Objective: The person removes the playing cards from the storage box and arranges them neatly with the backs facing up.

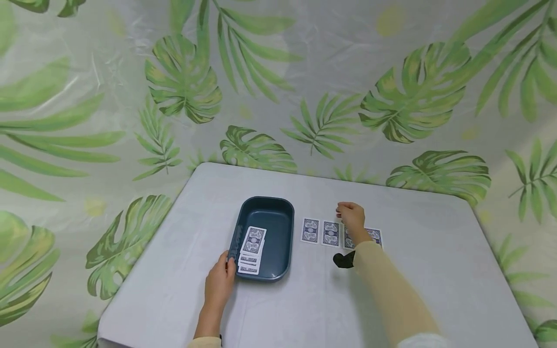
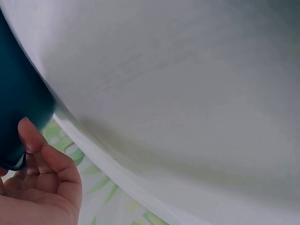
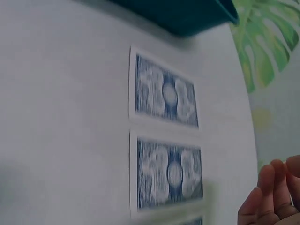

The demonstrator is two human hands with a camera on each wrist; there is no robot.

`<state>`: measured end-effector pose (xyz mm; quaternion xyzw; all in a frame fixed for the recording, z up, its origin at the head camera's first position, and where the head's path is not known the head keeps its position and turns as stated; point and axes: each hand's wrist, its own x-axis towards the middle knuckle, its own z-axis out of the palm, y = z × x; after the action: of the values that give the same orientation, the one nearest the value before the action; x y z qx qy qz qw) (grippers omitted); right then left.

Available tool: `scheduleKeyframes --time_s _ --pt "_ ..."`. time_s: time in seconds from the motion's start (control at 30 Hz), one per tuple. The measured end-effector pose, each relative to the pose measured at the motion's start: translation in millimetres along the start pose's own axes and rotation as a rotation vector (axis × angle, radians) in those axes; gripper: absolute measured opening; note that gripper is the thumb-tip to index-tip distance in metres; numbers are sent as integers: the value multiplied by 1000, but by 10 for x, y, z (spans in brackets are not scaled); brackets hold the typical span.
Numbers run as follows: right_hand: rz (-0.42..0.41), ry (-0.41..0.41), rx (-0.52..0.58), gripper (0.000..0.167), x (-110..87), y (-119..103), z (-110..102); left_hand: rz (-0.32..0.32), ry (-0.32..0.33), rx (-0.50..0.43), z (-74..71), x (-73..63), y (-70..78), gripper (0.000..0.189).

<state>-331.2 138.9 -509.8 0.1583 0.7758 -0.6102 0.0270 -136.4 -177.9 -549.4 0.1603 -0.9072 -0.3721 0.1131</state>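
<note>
A dark blue rectangular tray stands on the table, with face-down playing cards overlapping along its left side. My left hand grips the tray's near left edge; the left wrist view shows the fingers at the tray wall. To the right of the tray, several blue-backed playing cards lie face down in a row. Over the right part of that row is my right hand, fingers loosely curled with no card visible in them. My right forearm and hand partly hide the cards there.
A white cloth covers the table. Behind it hangs a leaf-patterned sheet. A black wrist-worn device juts from my right wrist above the tabletop.
</note>
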Motion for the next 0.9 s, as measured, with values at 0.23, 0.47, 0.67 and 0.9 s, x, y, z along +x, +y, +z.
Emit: scheduleKeyframes --time_s 0.23,0.47,0.67,0.9 --pt "-51 -71 19 30 -142 -176 523 3 0 -1 -3 10 -46 40" --pt "-87 -111 71 22 -302 -285 892 18 -6 -6 12 25 -62 39" --pt "-101 -163 91 26 -430 -295 1136 29 -9 4 40 29 -63 37" --pt "-237 -230 -115 25 -599 -328 1400 41 21 4 2 28 -79 36"
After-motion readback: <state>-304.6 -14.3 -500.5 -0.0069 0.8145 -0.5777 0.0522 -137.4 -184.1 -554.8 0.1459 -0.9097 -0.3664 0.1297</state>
